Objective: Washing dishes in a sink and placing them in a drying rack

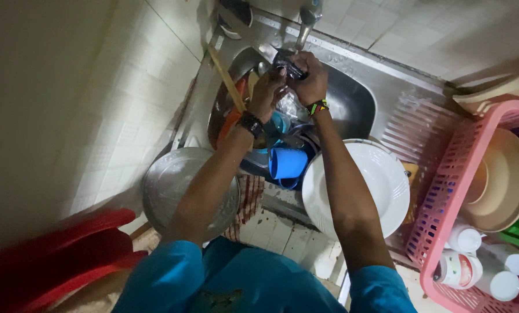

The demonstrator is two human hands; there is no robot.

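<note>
Far left, 8 o'clock of frame: red plastic stool or basin (56,255), blurred, can't tell which. Next right, round stainless steel plate (172,185) sits on the sink's left ledge, partly under the left forearm. Long wooden stick (226,78) leans out of the basin toward 11 o'clock, touching an orange plastic utensil (231,119). Stainless steel sink (358,101) fills the centre; metal tap (306,23) at 12 o'clock, spout just above both hands. Left hand (268,90), dark beaded band on wrist, fingers curled around a small dark object (287,65); right hand (310,78), multicoloured wristband, also closed on it from the 3 o'clock side. Both hands pressed together on that object directly under the spout; what the object is, can't tell — too dark and blurred. Below the hands, at 6 o'clock of them, blue plastic mug (287,163) lies on its side among piled dishes in the basin. Just right of the mug, large white ceramic plate (358,188) rests over the sink's front edge, under the right forearm. Ribbed drainboard beyond it. Far right, 3 to 5 o'clock: pink plastic dish basket (445,197) holding a beige plastic bowl (500,179) on edge and white lidded cups (465,239) near its bottom.
</note>
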